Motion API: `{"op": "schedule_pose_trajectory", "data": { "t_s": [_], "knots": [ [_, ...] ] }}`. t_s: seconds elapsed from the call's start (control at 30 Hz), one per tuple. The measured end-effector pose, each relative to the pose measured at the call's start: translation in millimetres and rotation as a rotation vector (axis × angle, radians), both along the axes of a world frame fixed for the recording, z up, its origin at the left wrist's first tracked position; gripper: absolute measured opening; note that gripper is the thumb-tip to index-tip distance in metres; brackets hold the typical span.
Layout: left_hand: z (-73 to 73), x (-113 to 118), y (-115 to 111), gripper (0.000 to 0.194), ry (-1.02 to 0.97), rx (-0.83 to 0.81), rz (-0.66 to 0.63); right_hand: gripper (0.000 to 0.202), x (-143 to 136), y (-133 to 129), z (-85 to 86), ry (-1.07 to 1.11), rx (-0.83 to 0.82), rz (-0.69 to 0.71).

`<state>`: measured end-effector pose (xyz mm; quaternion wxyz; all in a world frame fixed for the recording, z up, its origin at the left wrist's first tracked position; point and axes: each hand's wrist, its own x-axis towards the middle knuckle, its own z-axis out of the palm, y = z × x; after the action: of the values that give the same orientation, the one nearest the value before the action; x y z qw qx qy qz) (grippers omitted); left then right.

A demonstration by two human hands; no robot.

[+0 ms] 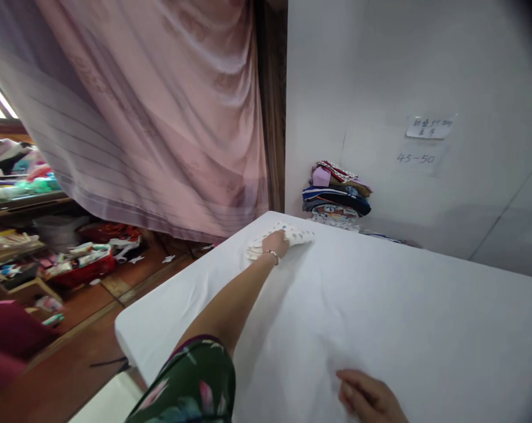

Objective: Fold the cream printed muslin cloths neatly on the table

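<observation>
My left hand (276,243), with a bracelet at the wrist, reaches to the far left corner of the white-covered table (380,305). Its fingers are closed on a folded white cloth with small printed figures (298,235), which spreads out on both sides of the hand. Near the bottom edge of the view, my right hand (369,396) is low over the white cover, away from the cloth. Its fingers are curled together, and whatever they may hold is too small to make out.
Beyond the table's far edge, a stack of folded clothes (336,191) stands against the grey wall. A pink curtain (181,117) hangs at the left. A red box of goods (83,264) is on the floor at far left.
</observation>
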<state>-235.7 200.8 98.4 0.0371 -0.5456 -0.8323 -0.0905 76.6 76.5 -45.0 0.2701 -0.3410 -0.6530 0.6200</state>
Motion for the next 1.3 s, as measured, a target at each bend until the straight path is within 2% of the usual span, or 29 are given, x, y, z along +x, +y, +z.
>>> {"op": "schedule_pose_trajectory", "data": {
  "t_s": [0.03, 0.1, 0.17, 0.2, 0.23, 0.27, 0.33, 0.37, 0.4, 0.47, 0.53, 0.63, 0.77, 0.87, 0.93, 1.0, 1.1, 1.17, 1.23, 1.27, 1.3],
  "knots": [
    [6.8, 16.8, -6.1, 0.036, 0.007, 0.036, -0.059, 0.03, 3.6, 6.2, 4.3, 0.076, -0.103, -0.082],
    [7.1, 62.0, -30.1, 0.037, 0.025, 0.141, -0.316, 0.044, 15.3, 23.5, 14.1, 0.26, -0.295, -0.251],
    [-9.0, 113.6, -68.4, 0.033, 0.011, 0.118, -0.502, 0.054, 32.3, 43.6, 23.5, 0.469, -0.402, -0.398],
    [-20.3, 137.4, -90.6, 0.031, -0.01, 0.077, -0.637, 0.055, 41.8, 52.6, 26.8, 0.522, -0.43, -0.46],
    [-31.6, 157.5, -112.7, 0.034, -0.046, 0.025, -0.86, 0.057, 50.9, 60.0, 28.9, 0.535, -0.454, -0.5],
    [-41.3, 172.9, -132.6, 0.038, -0.094, -0.04, -1.079, 0.059, 59.2, 65.3, 29.5, 0.521, -0.461, -0.524],
    [-52.0, 188.1, -158.8, 0.032, -0.229, -0.093, -1.283, 0.061, 70.8, 70.3, 27.2, 0.445, -0.448, -0.54],
    [-52.7, 188.8, -162.9, 0.032, -0.319, -0.087, -1.287, 0.062, 73.7, 70.8, 25.0, 0.411, -0.431, -0.536],
    [-51.0, 186.1, -161.0, 0.031, -0.391, -0.057, -1.238, 0.063, 74.9, 70.6, 22.9, 0.386, -0.415, -0.528],
    [-44.9, 174.3, -143.3, 0.032, -0.449, 0.048, -1.034, 0.063, 73.6, 69.7, 19.9, 0.371, -0.406, -0.511],
    [-42.3, 159.4, -117.9, 0.034, -0.365, 0.141, -0.787, 0.061, 70.6, 69.5, 19.7, 0.407, -0.424, -0.507],
    [-52.1, 140.9, -88.5, 0.041, -0.245, 0.057, -0.48, 0.059, 67.8, 70.1, 23.1, 0.512, -0.516, -0.542],
    [-71.4, 133.7, -76.1, 0.05, -0.241, -0.088, -0.304, 0.062, 66.8, 68.9, 27.3, 0.59, -0.628, -0.584],
    [-71.9, 135.7, -73.6, 0.048, -0.307, -0.16, -0.226, 0.063, 65.7, 66.9, 27.0, 0.572, -0.589, -0.572],
    [-64.5, 137.1, -71.3, 0.042, -0.363, -0.176, -0.215, 0.064, 66.0, 68.0, 25.4, 0.536, -0.516, -0.556],
    [-51.8, 140.3, -68.8, 0.037, -0.501, -0.168, -0.227, 0.067, 69.1, 72.4, 24.2, 0.46, -0.404, -0.585],
    [-27.7, 160.6, -69.5, 0.038, -0.894, -0.14, -0.277, 0.079, 80.3, 82.9, 29.1, 0.233, -0.099, -0.827],
    [-13.7, 190.3, -78.3, 0.041, -1.064, -0.076, -0.352, 0.079, 91.9, 88.2, 39.4, 0.111, 0.137, -0.988],
    [-6.1, 229.5, -96.6, 0.046, -1.075, -0.018, -0.501, 0.065, 105.7, 90.0, 53.9, 0.1, 0.238, -1.004],
    [-5.1, 249.6, -108.8, 0.049, -1.096, -0.066, -0.638, 0.056, 113.1, 90.0, 61.2, 0.119, 0.235, -0.952],
    [-5.8, 268.1, -121.9, 0.054, -1.113, -0.132, -0.829, 0.049, 120.8, 89.9, 67.4, 0.134, 0.217, -0.877]
  ]
}}
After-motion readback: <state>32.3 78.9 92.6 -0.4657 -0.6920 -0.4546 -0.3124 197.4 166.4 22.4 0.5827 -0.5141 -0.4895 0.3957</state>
